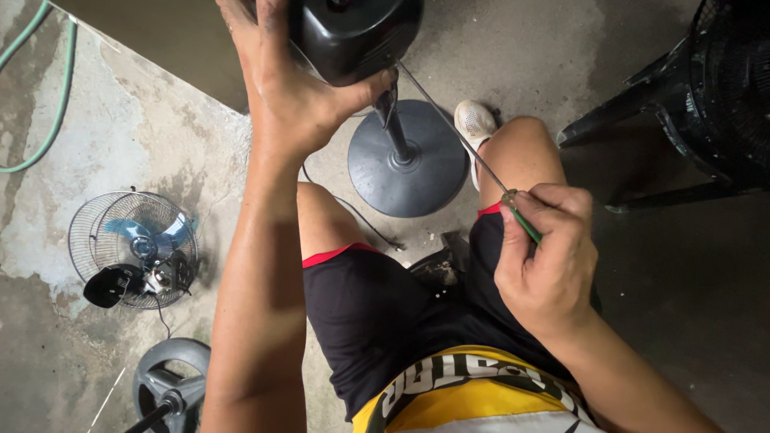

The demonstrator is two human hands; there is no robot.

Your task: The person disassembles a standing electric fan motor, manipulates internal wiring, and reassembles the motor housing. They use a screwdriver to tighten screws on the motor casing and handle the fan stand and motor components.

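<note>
Plastic, rigid and smooth, the black fan motor housing (353,36) is sitting up at the top edge, above the round stand base (409,160). I'm wrapping my left hand (293,92) around its side, a broad grip against slipping. My right hand (545,256) is pinching the thin screwdriver (469,148), probably flexing under force.

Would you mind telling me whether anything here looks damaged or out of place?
Yes: a wire-caged fan head with blue blades lies flat on the concrete floor, off any stand, its black rear part hanging loose beside it.
</note>
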